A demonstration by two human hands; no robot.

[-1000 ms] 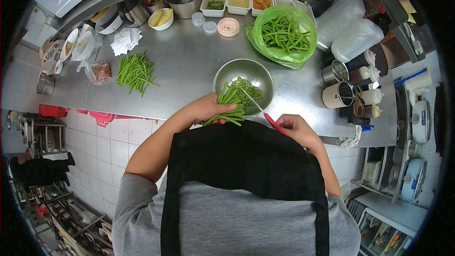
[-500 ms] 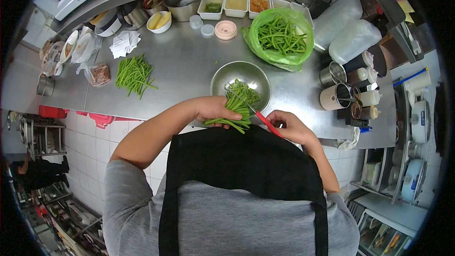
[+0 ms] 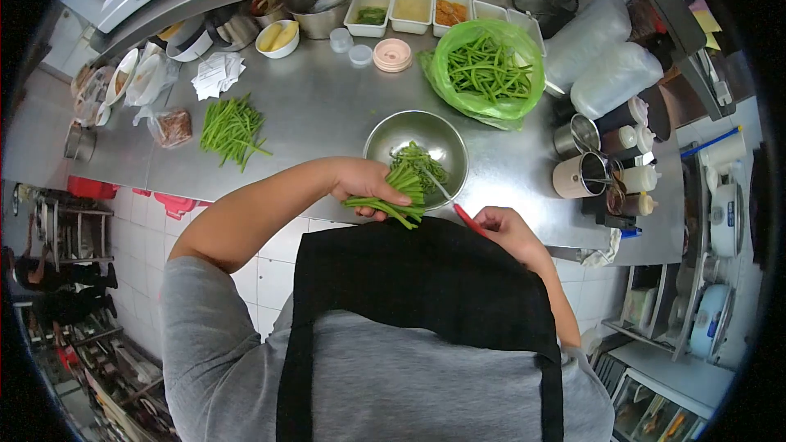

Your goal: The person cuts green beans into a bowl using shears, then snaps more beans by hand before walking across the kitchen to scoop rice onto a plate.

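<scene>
A bundle of green beans (image 3: pixel 395 211) is gripped in my left hand (image 3: pixel 368 186), its far ends over the near side of a steel bowl (image 3: pixel 452 133). Cut green pieces (image 3: pixel 419 159) lie in the bowl. My right hand (image 3: pixel 509 232) is closed on the red handle of scissors (image 3: pixel 469 219), whose blades point into the bowl beside the bundle. A green plastic bag (image 3: pixel 442 74) full of long beans (image 3: pixel 490 65) stands behind the bowl to the right. A loose pile of beans (image 3: pixel 232 129) lies on the counter at the left.
White containers (image 3: pixel 412 9) line the back of the steel counter (image 3: pixel 303 106). Pink lids (image 3: pixel 392 55) and paper slips (image 3: pixel 218 74) lie there. Bottles (image 3: pixel 642 178) and a cup (image 3: pixel 573 174) stand right. Two people (image 3: pixel 70 274), partly seen, are far left.
The scissors' blades and red handles look closer together. My left hand and the bundle have shifted slightly left and up. More of the people at the far left shows.
</scene>
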